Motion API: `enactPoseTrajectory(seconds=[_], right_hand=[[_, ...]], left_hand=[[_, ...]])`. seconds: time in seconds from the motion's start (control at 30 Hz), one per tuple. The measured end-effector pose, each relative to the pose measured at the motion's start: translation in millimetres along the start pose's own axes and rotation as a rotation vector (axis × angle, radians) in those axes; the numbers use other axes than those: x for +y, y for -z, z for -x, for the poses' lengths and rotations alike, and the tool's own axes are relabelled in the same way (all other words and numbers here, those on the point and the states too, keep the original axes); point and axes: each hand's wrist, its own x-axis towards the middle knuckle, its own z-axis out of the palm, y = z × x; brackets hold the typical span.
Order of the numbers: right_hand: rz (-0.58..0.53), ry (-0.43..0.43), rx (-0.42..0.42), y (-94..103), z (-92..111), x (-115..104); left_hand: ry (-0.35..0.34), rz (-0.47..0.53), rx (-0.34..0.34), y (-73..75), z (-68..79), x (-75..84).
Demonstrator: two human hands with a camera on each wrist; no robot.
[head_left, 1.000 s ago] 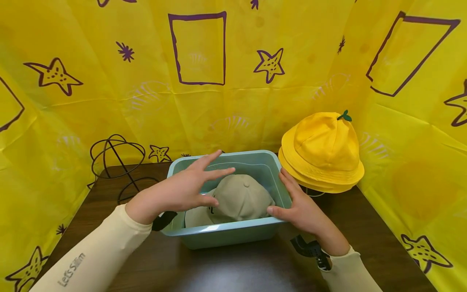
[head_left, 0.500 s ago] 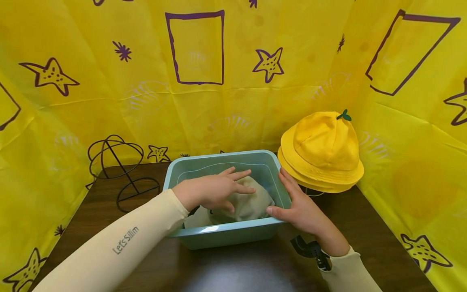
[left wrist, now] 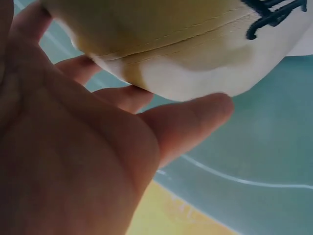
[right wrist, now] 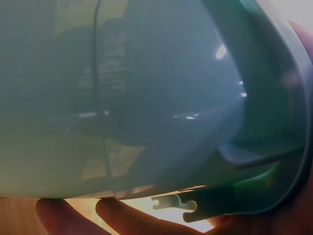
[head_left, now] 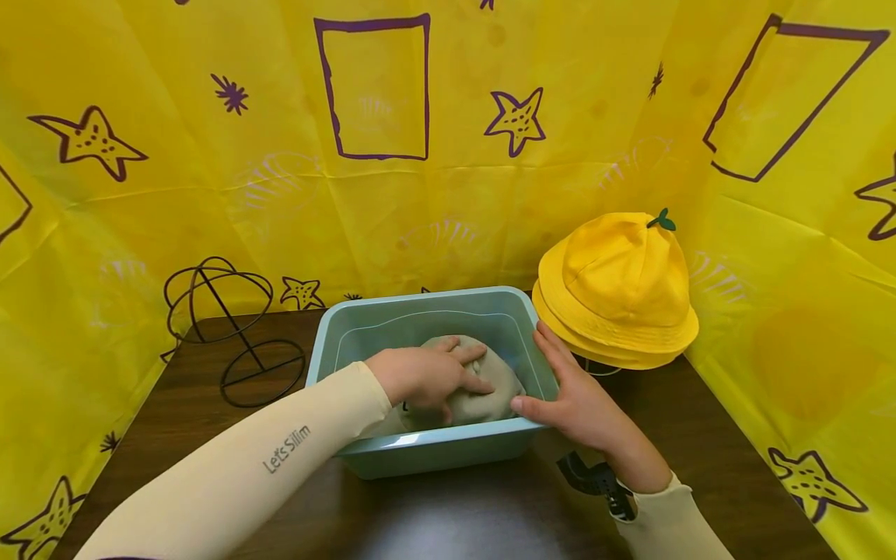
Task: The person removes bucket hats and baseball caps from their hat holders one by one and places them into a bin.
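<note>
A beige baseball cap [head_left: 500, 389] with dark lettering lies inside a light-blue plastic bin [head_left: 434, 442]. Spread over its crown, my left hand [head_left: 427, 379] touches the fabric with fingers and thumb apart. Seen from the left wrist, the thumb [left wrist: 195, 117] lies along the edge of the cap [left wrist: 181, 58], and the other fingertips pass behind it. My right hand [head_left: 577, 400] grips the bin's right side, thumb at the rim and fingers along the outside. In the right wrist view, fingers [right wrist: 127, 215] show beneath the bin wall [right wrist: 161, 98]. The left forearm hides part of the bin's near left corner.
A yellow bucket hat [head_left: 619, 288] with a green sprout sits on a stand at right, close beside the bin. A black wire hat stand [head_left: 248, 342] is at left. Yellow patterned cloth [head_left: 448, 210] walls surround the brown wooden table [head_left: 434, 513].
My left hand has moved right and down from above the bin's left side onto the cap's crown. The right hand has stayed on the bin's side.
</note>
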Motion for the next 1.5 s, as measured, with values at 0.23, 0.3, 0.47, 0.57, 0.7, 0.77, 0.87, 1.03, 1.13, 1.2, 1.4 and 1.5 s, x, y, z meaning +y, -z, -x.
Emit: enactPoseTrajectory(seconds=[0.23,0.3,0.47,0.57,0.7,0.77,0.87,1.03,1.13,1.2,1.4,1.5], right_hand=[[-0.012,0.000,-0.004,0.5,0,1],[-0.008,0.002,-0.001,0.6,0,1],[-0.006,0.008,0.003,0.5,1,1],[-0.006,0.010,0.003,0.2,0,1],[-0.006,0.009,0.002,0.1,0,2],[-0.006,0.009,0.002,0.2,-1,2],[-0.005,0.006,0.001,0.2,-1,2],[0.003,-0.010,0.000,-0.1,-1,3],[0.007,-0.016,0.002,-0.4,0,3],[0.007,-0.018,0.003,-0.4,0,4],[0.001,-0.021,0.004,-0.2,-1,3],[-0.003,-0.020,0.004,-0.3,-1,3]], left_hand=[[0.035,0.070,-0.066,-8.0,-12.8,1.0],[0.036,0.068,-0.071,-11.1,-15.9,1.3],[0.031,0.038,-0.076,-19.0,-24.0,2.2],[0.022,0.020,-0.089,-22.7,-29.0,2.8],[0.015,-0.007,-0.103,-25.4,-34.7,3.5],[0.022,-0.008,-0.108,-26.4,-36.8,3.8],[0.039,-0.005,-0.120,-28.1,-39.3,5.0],[0.051,0.000,-0.145,-31.5,-45.6,7.0],[0.041,-0.028,-0.157,-34.1,-50.2,6.8],[0.037,-0.041,-0.168,-35.8,-53.0,6.1],[0.003,-0.085,-0.169,-40.7,-59.0,3.1],[-0.018,-0.135,-0.152,-42.5,-60.6,2.1]])
